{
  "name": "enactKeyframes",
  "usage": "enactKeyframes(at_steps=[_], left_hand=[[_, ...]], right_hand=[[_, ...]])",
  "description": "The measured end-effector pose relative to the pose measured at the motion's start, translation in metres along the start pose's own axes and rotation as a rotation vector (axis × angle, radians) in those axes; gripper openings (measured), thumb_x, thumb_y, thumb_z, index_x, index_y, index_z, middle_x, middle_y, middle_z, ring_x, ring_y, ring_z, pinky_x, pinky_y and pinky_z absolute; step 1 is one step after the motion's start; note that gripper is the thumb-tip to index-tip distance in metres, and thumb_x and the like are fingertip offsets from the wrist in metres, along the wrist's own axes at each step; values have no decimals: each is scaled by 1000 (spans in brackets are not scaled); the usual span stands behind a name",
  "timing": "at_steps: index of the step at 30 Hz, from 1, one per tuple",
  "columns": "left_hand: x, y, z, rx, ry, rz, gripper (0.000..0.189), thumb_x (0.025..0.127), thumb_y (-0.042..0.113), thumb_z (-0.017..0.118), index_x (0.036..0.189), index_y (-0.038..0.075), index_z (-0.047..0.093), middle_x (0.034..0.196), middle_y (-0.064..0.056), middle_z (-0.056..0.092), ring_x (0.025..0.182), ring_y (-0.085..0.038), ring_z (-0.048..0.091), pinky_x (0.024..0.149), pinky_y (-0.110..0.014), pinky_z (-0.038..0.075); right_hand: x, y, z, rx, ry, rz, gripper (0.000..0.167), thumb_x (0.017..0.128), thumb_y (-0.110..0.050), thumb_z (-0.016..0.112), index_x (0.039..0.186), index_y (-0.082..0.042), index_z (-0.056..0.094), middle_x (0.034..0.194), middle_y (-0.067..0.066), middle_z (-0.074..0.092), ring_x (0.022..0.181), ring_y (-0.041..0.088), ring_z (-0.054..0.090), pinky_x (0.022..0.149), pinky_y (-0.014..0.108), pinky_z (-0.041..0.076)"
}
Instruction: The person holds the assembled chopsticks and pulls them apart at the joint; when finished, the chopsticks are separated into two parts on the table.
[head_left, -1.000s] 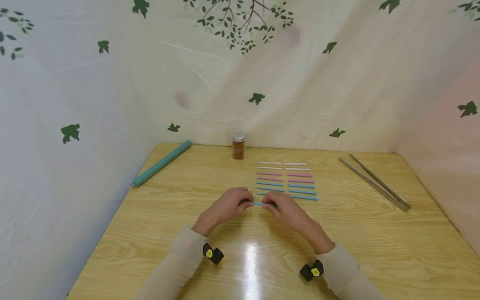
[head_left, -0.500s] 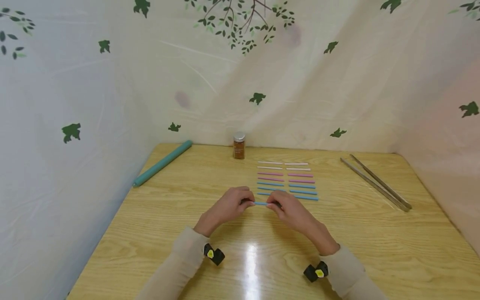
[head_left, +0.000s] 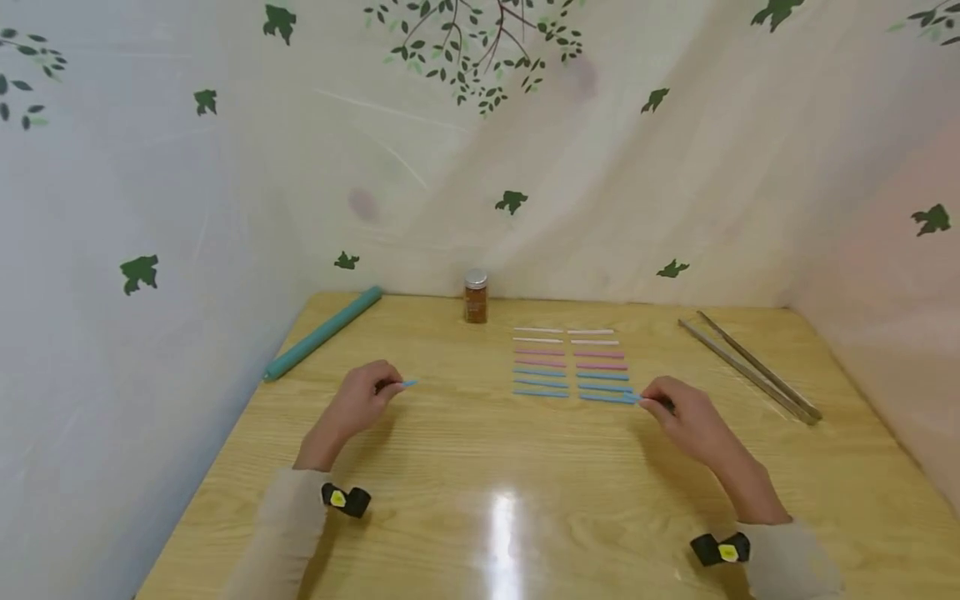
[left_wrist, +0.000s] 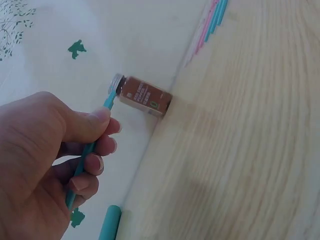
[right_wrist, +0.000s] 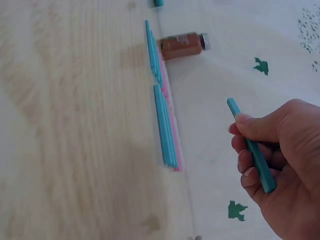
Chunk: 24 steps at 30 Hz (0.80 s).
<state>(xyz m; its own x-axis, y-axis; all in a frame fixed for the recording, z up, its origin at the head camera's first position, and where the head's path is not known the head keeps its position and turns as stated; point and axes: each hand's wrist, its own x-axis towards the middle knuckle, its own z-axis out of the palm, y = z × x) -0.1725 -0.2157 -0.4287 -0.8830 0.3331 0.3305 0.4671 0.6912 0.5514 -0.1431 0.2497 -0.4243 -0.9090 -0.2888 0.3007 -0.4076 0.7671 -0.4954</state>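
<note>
In my left hand (head_left: 358,402), at left of the table, I pinch a slim blue stick (left_wrist: 108,101); its tip sticks out past thumb and forefinger. My right hand (head_left: 688,418) grips another blue stick (right_wrist: 258,159), which looks thicker, by the right end of the laid-out sticks. The two hands are well apart and both look raised over the table. Between them lie two columns of short sticks: white sticks (head_left: 592,332) at the back, pink sticks (head_left: 600,355) in the middle, blue sticks (head_left: 540,383) in front. The left column's sticks are thinner.
A brown-filled glass jar (head_left: 476,302) with a silver lid stands by the back edge. A teal rod (head_left: 324,333) lies at the left edge, and long metal tongs (head_left: 753,367) lie at right. Leaf-printed cloth (head_left: 420,167) surrounds the wooden table (head_left: 450,467).
My hands, together earlier on one blue stick, have parted, left hand leftward and right hand rightward. Each now holds its own blue piece. The laid-out sticks have not moved.
</note>
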Motion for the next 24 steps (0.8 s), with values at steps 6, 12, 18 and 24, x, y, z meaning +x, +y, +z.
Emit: enactKeyframes(at_steps=[6,12,18,24], left_hand=[[3,4,14,-11,-89,-6,12,94,14,61,91,4,68,78,-1,55,65,-10,42,59,-25,38],[15,25,52,-16,-192,-26,14,96,13,57,102,7,68,86,-2,54,72,-12,46,67,-27,42],[28,54,97,-39,-262,23,18,97,10,55,109,8,67,93,-2,54,80,-13,50,74,-29,46],[39,79,132,-73,-214,46,12,96,8,55,102,8,65,96,-3,57,88,-15,55,81,-30,48]], right_hand=[[-8,14,5,8,70,28,10,91,-14,65,97,-9,70,89,1,63,70,2,50,58,23,44],[-7,18,22,61,32,70,13,90,-12,66,99,-6,72,92,4,64,77,9,53,63,25,45],[1,17,35,66,-84,29,13,91,-10,64,100,-8,73,93,2,64,85,17,59,74,31,48],[2,16,42,99,-152,10,15,90,-7,64,102,-10,72,98,2,68,90,21,62,76,30,50]])
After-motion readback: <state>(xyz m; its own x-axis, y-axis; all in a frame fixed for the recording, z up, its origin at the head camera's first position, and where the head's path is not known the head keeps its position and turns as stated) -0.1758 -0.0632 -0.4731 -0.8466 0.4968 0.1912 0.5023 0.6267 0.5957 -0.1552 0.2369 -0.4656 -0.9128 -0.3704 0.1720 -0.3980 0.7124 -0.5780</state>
